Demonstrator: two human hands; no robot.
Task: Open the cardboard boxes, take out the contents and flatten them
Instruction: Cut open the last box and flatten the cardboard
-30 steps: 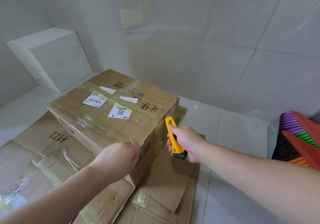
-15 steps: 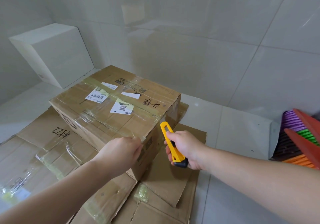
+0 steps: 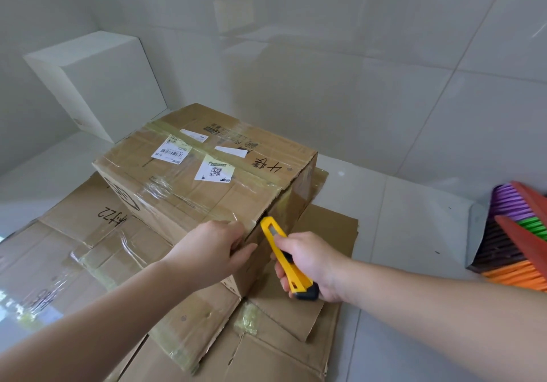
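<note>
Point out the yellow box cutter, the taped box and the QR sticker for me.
yellow box cutter (image 3: pixel 283 258): head view, middle of its yellow handle.
taped box (image 3: pixel 189 195): head view, bare cardboard on its top face.
QR sticker (image 3: pixel 215 172): head view, on the printed code square.

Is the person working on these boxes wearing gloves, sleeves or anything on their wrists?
No. Both the left hand and the right hand are bare, with no gloves. The forearms are uncovered as far as the picture shows, with no sleeve edge in view. No watch, bracelet or ring shows on the wrists or fingers.
</note>
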